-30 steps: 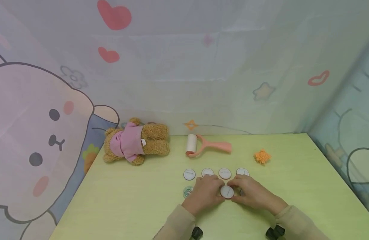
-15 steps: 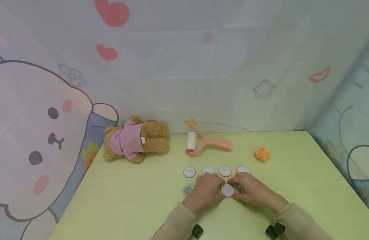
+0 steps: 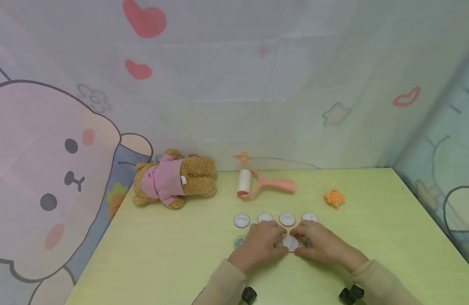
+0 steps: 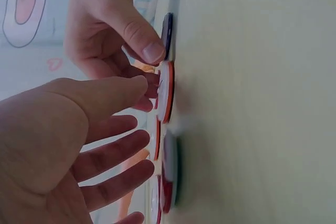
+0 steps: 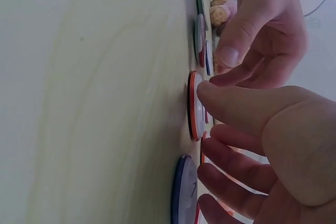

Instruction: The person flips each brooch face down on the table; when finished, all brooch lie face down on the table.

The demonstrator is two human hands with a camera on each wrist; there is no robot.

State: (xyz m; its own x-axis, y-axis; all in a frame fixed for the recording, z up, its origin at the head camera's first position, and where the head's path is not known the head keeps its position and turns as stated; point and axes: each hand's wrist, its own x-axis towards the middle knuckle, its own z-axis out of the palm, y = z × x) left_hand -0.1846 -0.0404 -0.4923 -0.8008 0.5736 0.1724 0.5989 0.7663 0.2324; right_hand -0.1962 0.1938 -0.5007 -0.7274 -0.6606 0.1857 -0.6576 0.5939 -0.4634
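Note:
A round pin-back button badge [image 3: 290, 243], white back up with a red-orange rim, lies at the table's surface between both hands. My left hand [image 3: 260, 243] curves thumb and forefinger round its left side, the other fingers loosely spread. From the right, my right hand [image 3: 323, 243] holds the opposite rim the same way; its thumb overlaps the badge [image 5: 196, 106] in the right wrist view. A dark-blue-rimmed badge [image 5: 185, 190] is partly hidden beneath my right hand. Left of my left hand, a green patterned badge [image 3: 239, 242] shows partly.
Behind the hands runs a row of white-backed badges, including one at the left end [image 3: 241, 220]. Farther back are a teddy bear [image 3: 169, 180] in pink, a lint roller [image 3: 266, 184] with a pink handle, and an orange fuzzy piece [image 3: 335, 198]. A printed cloth [image 3: 234, 84] backs the table.
Both hands stay at the same badge with almost no movement. The head view shifts slightly; the other things keep their places.

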